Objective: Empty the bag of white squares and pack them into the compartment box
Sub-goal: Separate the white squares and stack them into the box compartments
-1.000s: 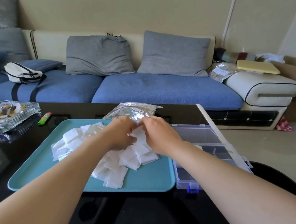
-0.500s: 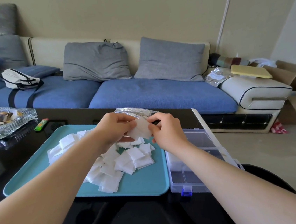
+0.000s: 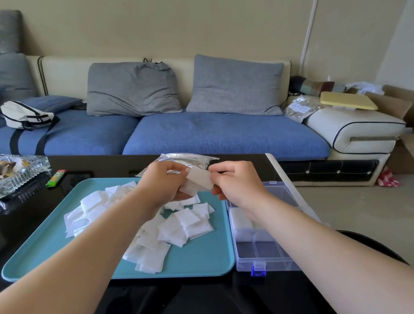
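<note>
In the middle of the frame, the left hand [image 3: 164,184] and the right hand [image 3: 236,181] hold a small stack of thin white squares [image 3: 198,180] between them. The fingers of both hands are curled and pinch the stack from its two sides. Below them, a loose pile of white squares [image 3: 172,227] lies spread on the teal rectangular tray [image 3: 57,249]. A silver foil bag [image 3: 188,157] lies just behind the hands. To the lower right, touching the tray's right edge, a clear plastic compartment box [image 3: 261,250] stands open, and one of its compartments holds white squares.

No text can be read (the label [image 3: 301,107] on the foil packet [image 3: 295,115] is blurred)
</note>
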Demonstrator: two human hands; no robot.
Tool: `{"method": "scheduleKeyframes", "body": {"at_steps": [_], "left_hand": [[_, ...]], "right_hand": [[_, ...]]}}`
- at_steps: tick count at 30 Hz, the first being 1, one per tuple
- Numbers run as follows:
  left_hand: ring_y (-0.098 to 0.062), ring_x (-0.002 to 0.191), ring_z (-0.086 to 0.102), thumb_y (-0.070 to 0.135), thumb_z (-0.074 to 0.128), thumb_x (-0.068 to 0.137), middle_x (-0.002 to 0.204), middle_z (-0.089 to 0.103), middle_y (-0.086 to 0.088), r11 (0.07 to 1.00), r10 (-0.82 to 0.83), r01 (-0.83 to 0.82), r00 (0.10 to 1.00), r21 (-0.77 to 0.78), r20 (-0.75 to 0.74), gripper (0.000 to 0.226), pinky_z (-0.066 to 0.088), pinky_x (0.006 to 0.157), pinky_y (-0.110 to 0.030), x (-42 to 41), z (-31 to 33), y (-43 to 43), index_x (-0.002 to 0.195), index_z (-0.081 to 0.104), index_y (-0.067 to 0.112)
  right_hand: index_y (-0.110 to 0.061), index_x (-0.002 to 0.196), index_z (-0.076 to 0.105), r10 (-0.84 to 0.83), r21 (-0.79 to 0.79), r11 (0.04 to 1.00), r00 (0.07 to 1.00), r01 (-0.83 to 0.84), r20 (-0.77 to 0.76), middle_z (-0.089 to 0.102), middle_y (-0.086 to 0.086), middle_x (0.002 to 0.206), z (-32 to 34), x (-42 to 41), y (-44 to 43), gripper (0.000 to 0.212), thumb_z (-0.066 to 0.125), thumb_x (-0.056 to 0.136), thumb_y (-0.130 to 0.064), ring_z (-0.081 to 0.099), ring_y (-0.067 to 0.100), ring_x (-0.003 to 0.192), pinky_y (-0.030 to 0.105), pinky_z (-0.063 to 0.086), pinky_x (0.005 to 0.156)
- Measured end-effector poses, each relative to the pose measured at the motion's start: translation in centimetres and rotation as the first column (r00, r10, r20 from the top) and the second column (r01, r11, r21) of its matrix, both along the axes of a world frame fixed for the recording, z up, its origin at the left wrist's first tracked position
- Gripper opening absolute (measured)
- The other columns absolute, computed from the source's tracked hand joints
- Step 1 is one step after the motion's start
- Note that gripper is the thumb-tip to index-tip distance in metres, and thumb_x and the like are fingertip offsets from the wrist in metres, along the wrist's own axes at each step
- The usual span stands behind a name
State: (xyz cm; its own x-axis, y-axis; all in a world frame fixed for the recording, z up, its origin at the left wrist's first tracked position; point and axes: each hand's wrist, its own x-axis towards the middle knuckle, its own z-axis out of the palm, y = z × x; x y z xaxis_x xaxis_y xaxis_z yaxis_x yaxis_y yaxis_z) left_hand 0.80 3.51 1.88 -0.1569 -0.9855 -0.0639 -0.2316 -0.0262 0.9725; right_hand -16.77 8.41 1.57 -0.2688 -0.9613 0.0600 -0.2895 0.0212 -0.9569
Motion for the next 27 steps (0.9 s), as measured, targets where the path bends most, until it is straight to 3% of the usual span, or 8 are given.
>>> {"method": "scheduleKeyframes", "body": {"at_steps": [6,8,10,12,15,21,25,27], "left_hand": [[-0.027,0.088,0.079,0.007,0.060,0.103,0.104,0.076,-0.018,0.999,-0.010,0.014,0.994,0.044,-0.105,0.011,0.065,0.084,-0.042,-0.8,0.0,0.0,0.111,0.068,0.007],[-0.028,0.090,0.078,0.006,0.057,0.105,0.107,0.074,-0.019,0.999,0.003,0.001,0.993,0.039,-0.115,0.010,0.065,0.080,-0.039,-0.9,-0.1,-0.1,0.111,0.065,0.005],[-0.029,0.093,0.077,0.003,0.055,0.104,0.112,0.071,-0.021,0.999,0.016,-0.012,0.993,0.035,-0.118,0.011,0.065,0.079,-0.038,-1.1,-0.3,-0.1,0.112,0.062,0.003],[-0.031,0.097,0.076,0.003,0.054,0.105,0.116,0.069,-0.022,0.999,0.031,-0.027,0.992,0.035,-0.124,0.011,0.065,0.078,-0.038,-1.3,-0.4,-0.2,0.114,0.060,0.002],[-0.033,0.099,0.075,0.005,0.056,0.105,0.116,0.069,-0.023,0.999,0.039,-0.034,0.987,0.037,-0.158,0.009,0.066,0.078,-0.037,-1.6,-0.4,-0.3,0.113,0.060,0.002],[-0.034,0.107,0.073,0.006,0.053,0.107,0.120,0.069,-0.021,0.998,-0.008,0.021,0.981,0.065,-0.196,0.013,0.064,0.088,-0.043,-1.6,-0.1,0.1,0.116,0.061,0.000],[-0.037,0.110,0.071,0.005,0.053,0.107,0.126,0.067,-0.023,0.994,-0.056,0.077,0.971,0.083,-0.233,0.015,0.061,0.095,-0.049,-1.4,0.1,0.4,0.119,0.059,0.001],[-0.039,0.108,0.073,0.005,0.055,0.106,0.125,0.068,-0.023,0.991,-0.062,0.090,0.964,0.099,-0.258,0.013,0.062,0.093,-0.050,-1.5,0.3,0.6,0.118,0.059,0.001]], "right_hand": [[-0.014,0.100,0.077,0.018,0.012,1.000,0.999,-0.019,0.047,0.080,0.006,0.083,0.0,1.0,0.6,0.009,0.075,0.091,-0.014,0.077,0.023,0.064,0.034,0.064,0.060],[-0.017,0.087,0.079,-0.041,0.022,0.999,0.999,0.042,-0.032,0.078,0.008,0.081,-0.1,1.2,0.3,0.007,0.073,0.090,-0.020,0.073,0.020,0.061,0.038,0.066,0.064],[-0.012,0.083,0.079,-0.083,0.074,0.994,0.996,0.085,-0.037,0.073,0.010,0.076,-0.2,1.4,0.2,0.015,0.073,0.087,-0.025,0.060,0.018,0.066,0.035,0.057,0.065],[-0.004,0.088,0.078,-0.091,0.140,0.987,0.987,0.072,0.131,0.064,0.009,0.074,-0.1,1.6,0.1,0.017,0.074,0.090,-0.020,0.053,0.019,0.071,0.036,0.049,0.067],[-0.010,0.088,0.074,-0.066,0.159,0.987,0.941,0.013,0.332,0.071,0.012,0.081,0.4,1.9,0.2,0.011,0.070,0.096,-0.005,0.063,0.023,0.071,0.036,0.061,0.076],[-0.014,0.106,0.072,-0.037,0.144,0.990,0.970,0.002,0.239,0.079,0.016,0.094,-0.2,2.1,0.2,0.009,0.070,0.097,-0.011,0.074,0.023,0.067,0.034,0.064,0.070],[-0.020,0.086,0.072,-0.058,0.143,0.989,0.984,0.034,0.169,0.078,0.015,0.088,-0.2,1.9,0.0,0.010,0.071,0.092,-0.012,0.066,0.022,0.071,0.043,0.063,0.083],[-0.013,0.082,0.077,-0.077,0.136,0.989,0.993,0.064,0.092,0.072,0.010,0.077,-0.2,2.0,0.0,0.009,0.069,0.086,-0.017,0.060,0.022,0.072,0.044,0.061,0.078]]}}
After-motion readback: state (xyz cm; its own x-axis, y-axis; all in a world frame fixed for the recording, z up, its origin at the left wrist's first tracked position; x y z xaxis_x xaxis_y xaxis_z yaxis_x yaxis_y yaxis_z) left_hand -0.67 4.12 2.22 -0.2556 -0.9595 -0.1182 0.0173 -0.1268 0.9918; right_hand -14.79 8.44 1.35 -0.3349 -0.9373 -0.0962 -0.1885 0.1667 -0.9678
